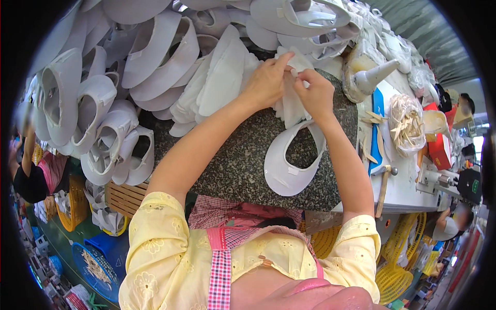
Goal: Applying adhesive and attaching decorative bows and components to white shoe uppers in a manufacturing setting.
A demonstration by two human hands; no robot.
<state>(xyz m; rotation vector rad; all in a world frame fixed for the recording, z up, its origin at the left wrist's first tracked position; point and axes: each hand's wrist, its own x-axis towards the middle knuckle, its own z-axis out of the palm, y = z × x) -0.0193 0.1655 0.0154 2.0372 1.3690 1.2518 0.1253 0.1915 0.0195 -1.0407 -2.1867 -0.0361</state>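
Note:
My left hand (266,82) and my right hand (316,94) are close together over the far part of a dark speckled stone slab (227,163). Both hands pinch a small white piece (294,72) between thumb and fingers; its exact kind is hard to make out. Under and between them lie overlapping thin white pieces (289,111). A white shoe upper (292,178) rests on the slab, just nearer than my right hand. Left of my left hand, flat white pieces (219,77) fan out in a pile.
White shoe uppers (155,57) heap up at the left and far side. To the right stand a stained pot with a white cone (374,76), a blue tray (378,126), a bag of cream strips (405,124) and a hammer (383,191). Another person's arm (28,150) shows far left.

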